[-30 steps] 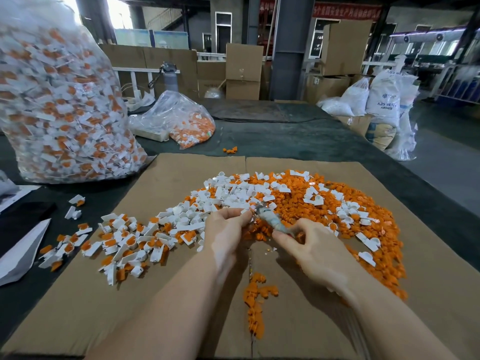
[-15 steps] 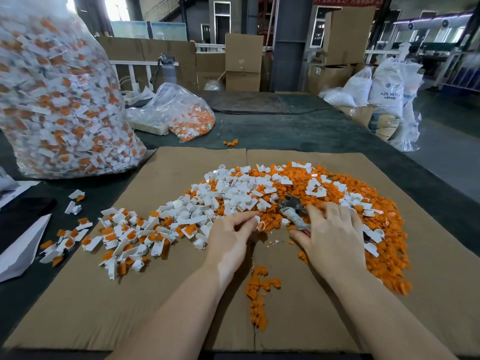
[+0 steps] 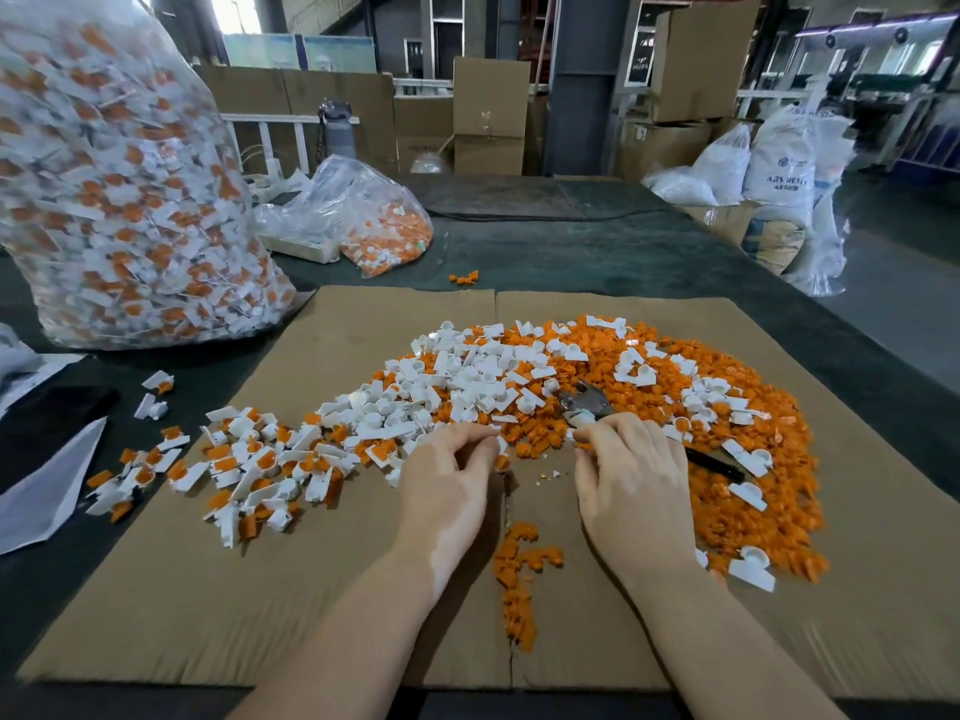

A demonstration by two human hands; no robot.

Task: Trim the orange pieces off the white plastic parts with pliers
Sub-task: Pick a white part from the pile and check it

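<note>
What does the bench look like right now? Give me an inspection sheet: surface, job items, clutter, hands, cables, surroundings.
Surface: cardboard sheet on a dark table.
Job's things: pliers lying on the orange offcuts pile; trimmed white parts mid-sheet; untrimmed parts at left.
Clutter: big clear bag of parts, smaller bag, small offcut strip between the forearms.
Hands: left hand fingers curled at the pile edge, what they hold not visible; right hand over the pliers' handles, grip unclear.
Cables: nothing seen.
Surroundings: cardboard boxes, white sacks.
</note>
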